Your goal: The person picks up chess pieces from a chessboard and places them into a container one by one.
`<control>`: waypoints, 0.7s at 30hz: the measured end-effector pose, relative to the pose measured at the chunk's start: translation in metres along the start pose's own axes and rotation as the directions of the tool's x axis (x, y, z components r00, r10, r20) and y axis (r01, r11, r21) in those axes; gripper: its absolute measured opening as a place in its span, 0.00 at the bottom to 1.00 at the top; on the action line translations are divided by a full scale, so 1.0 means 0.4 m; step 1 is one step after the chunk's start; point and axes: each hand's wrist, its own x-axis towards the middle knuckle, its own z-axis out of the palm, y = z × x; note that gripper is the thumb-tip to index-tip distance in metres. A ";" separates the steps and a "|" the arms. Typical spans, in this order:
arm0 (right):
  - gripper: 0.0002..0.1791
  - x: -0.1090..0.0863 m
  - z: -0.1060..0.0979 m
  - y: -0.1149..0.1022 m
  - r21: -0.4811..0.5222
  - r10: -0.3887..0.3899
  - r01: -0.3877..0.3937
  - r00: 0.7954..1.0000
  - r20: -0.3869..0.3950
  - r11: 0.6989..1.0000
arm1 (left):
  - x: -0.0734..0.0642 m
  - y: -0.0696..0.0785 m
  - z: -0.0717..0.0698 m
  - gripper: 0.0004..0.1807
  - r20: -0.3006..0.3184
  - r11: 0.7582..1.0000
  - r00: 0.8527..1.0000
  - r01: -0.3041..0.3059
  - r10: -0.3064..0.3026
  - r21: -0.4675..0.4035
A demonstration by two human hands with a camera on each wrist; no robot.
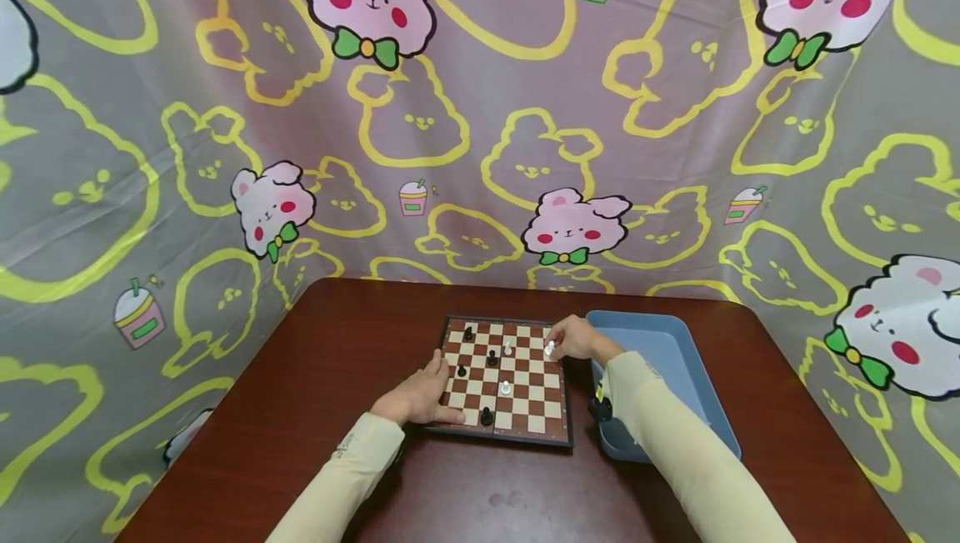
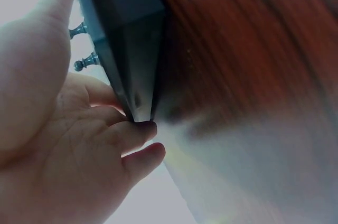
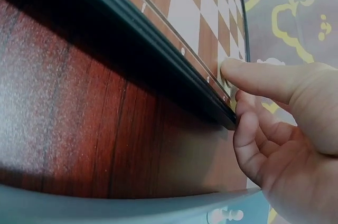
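Note:
A folding chessboard (image 1: 528, 409) with brown and cream squares lies on the table. My left hand (image 1: 420, 393) rests spread at its near left corner, thumb over the front edge and fingers along the left side. In the left wrist view, fingertips touch the board's dark edge (image 2: 129, 60). At the far right of the board, my right hand (image 1: 576, 338) pinches a white chess piece (image 1: 550, 349) between thumb and fingers; the right wrist view mostly hides that piece behind the thumb (image 3: 259, 78). Other white pieces (image 1: 506, 388) and several black pieces (image 1: 487, 416) stand on squares.
A blue tray (image 1: 675, 351) sits just right of the board, under my right forearm. Inside it lies a white piece (image 3: 226, 215), seen in the right wrist view. A patterned cloth (image 1: 480, 184) hangs behind the brown table (image 1: 360, 326) and along both sides.

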 end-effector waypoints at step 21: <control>0.07 0.005 0.005 0.012 0.129 -0.070 0.073 0.997 -0.030 0.989 | 0.001 0.004 0.001 0.63 -0.006 1.000 1.000 0.007 -0.006 0.021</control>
